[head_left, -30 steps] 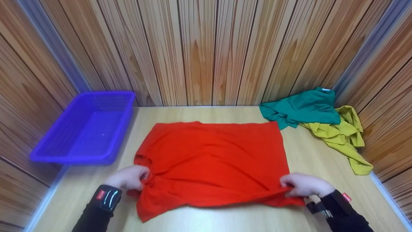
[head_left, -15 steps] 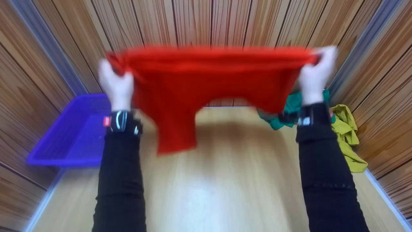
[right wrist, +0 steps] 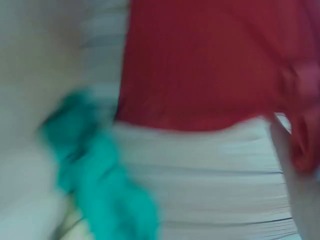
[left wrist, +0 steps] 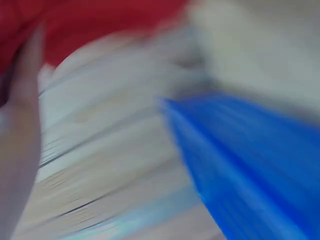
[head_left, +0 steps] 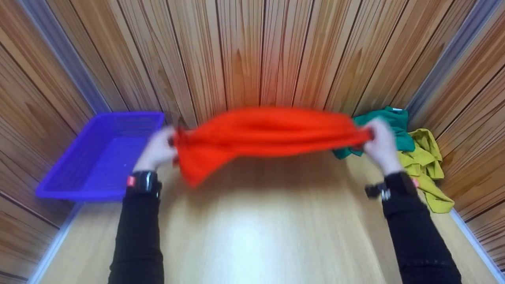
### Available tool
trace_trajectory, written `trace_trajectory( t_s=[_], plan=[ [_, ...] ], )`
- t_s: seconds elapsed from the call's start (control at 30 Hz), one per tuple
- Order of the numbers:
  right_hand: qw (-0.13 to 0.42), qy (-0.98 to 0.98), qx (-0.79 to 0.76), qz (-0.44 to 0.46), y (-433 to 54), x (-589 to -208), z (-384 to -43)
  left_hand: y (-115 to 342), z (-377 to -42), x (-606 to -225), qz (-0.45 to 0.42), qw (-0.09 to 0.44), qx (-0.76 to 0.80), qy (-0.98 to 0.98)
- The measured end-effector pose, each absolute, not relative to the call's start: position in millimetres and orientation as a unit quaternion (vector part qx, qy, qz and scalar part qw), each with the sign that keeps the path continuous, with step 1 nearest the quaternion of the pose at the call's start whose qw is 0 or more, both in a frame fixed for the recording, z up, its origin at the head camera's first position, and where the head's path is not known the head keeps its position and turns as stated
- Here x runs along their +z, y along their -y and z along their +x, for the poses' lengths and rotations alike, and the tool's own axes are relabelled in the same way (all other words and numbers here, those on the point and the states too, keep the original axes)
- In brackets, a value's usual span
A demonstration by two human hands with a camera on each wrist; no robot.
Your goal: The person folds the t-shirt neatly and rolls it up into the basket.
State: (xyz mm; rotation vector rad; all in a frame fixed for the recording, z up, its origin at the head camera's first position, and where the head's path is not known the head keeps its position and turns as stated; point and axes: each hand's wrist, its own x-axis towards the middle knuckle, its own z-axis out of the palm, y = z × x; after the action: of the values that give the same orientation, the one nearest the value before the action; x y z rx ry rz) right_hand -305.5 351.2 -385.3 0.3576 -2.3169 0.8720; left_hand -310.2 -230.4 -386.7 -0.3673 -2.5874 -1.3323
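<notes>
A red T-shirt (head_left: 272, 132), blurred by motion, is stretched sideways in the air above the table. My left hand (head_left: 158, 148) grips its left end, and a loose corner hangs down beside that hand. At the other end my right hand (head_left: 380, 144) holds the cloth with curled fingers. The left wrist view catches part of the left hand (left wrist: 22, 140) under the red fabric (left wrist: 100, 25). A broad panel of the T-shirt (right wrist: 200, 65) spreads out in the right wrist view, where the right hand (right wrist: 295, 195) shows only at the edge.
A purple basket (head_left: 59, 194) stands at the left, partly behind the left hand. At the back right lie a green garment (head_left: 396, 126) and a yellow-green garment (head_left: 424, 157), crumpled together. Wood-panelled walls (head_left: 244, 59) enclose the light table (head_left: 252, 228) at the back and sides.
Both hands have lifted the T-shirt off the table and swung it up high toward the back wall. Since then they have come down and nearer, still holding it. Basket and other garments stay put.
</notes>
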Motion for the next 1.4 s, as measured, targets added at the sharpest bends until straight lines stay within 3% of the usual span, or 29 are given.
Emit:
trace_trajectory(
  t_s=[0.07,0.13,0.2,0.27,0.43,0.73,1.03,1.4],
  plan=[
    [0.220,0.918,0.277,0.178,-356.2,-418.7,-301.6,238.7,-306.5,-418.5,-0.129,0.000,-0.393,0.910],
    [0.135,0.939,0.234,0.212,-356.4,-447.4,-297.8,242.7,-301.9,-444.3,-0.132,-0.051,-0.339,0.930],
    [0.082,0.948,0.194,0.238,-353.5,-469.2,-294.8,243.8,-298.5,-463.9,-0.125,-0.060,-0.304,0.943],
    [0.066,0.950,0.165,0.255,-350.8,-485.8,-292.4,244.2,-295.2,-475.7,-0.118,-0.046,-0.282,0.951],
    [0.071,0.956,0.146,0.246,-349.4,-502.0,-286.1,244.5,-291.2,-484.3,-0.118,-0.009,-0.256,0.959],
    [0.066,0.957,0.133,0.249,-343.6,-500.5,-273.6,249.6,-282.8,-485.7,-0.112,-0.032,-0.252,0.961],
    [0.048,0.953,0.098,0.284,-344.5,-499.3,-233.9,251.4,-251.5,-479.1,-0.089,-0.116,-0.278,0.949],
    [0.021,0.943,0.098,0.316,-348.4,-493.7,-200.6,259.9,-216.9,-485.5,-0.089,-0.143,-0.298,0.940]
  ],
)
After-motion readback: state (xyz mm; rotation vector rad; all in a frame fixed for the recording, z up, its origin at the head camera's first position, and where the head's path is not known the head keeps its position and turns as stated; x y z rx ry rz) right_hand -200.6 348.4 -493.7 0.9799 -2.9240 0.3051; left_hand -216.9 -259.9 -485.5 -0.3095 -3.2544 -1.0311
